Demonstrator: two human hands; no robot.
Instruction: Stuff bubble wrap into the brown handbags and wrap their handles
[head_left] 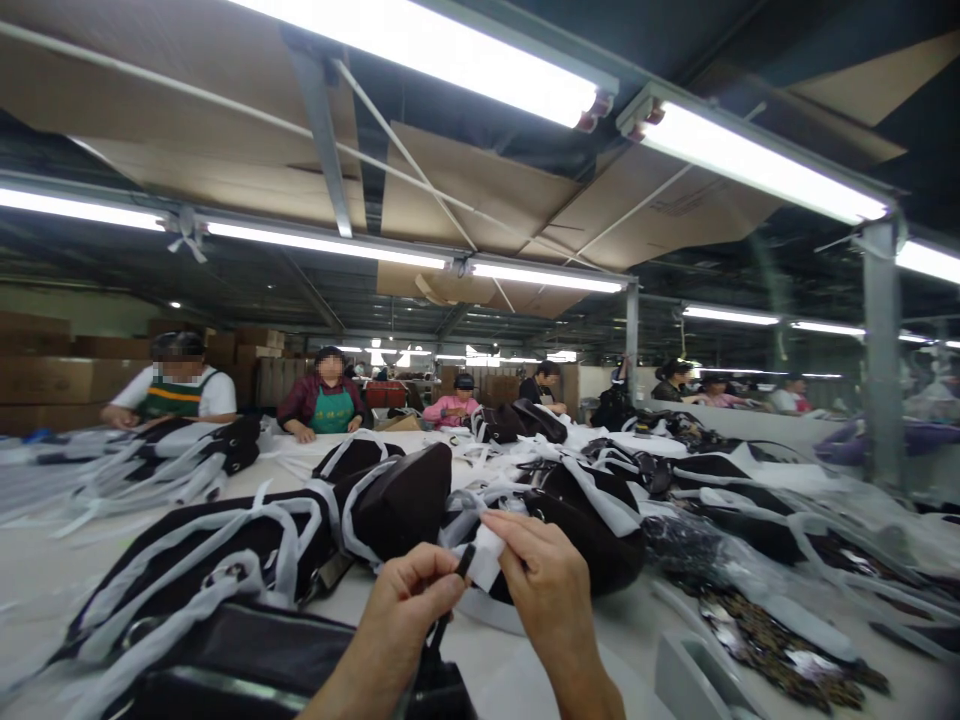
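My left hand point(405, 610) pinches a thin black strap point(466, 562) between thumb and fingers, and the strap's lower part hangs down beside the wrist. Close by, my right hand point(546, 582) grips a small white piece of wrapping point(488, 558) that looks like paper or thin foam, right beside the strap end. Whether the white piece goes around the strap I cannot tell. A shiny dark bag point(255, 645) lies below and left of my left hand. Behind both hands rests a dark brown bag point(405, 500). White-wrapped handles point(289, 525) loop over another dark bag on the left.
More dark bags point(592, 500) cover the pale table point(45, 560). At right lie clear plastic point(697, 550), a pile of brown patterned pieces with metal parts point(780, 640) and a grey bin point(690, 675). Several co-workers, one in a green apron point(330, 408), work across the table.
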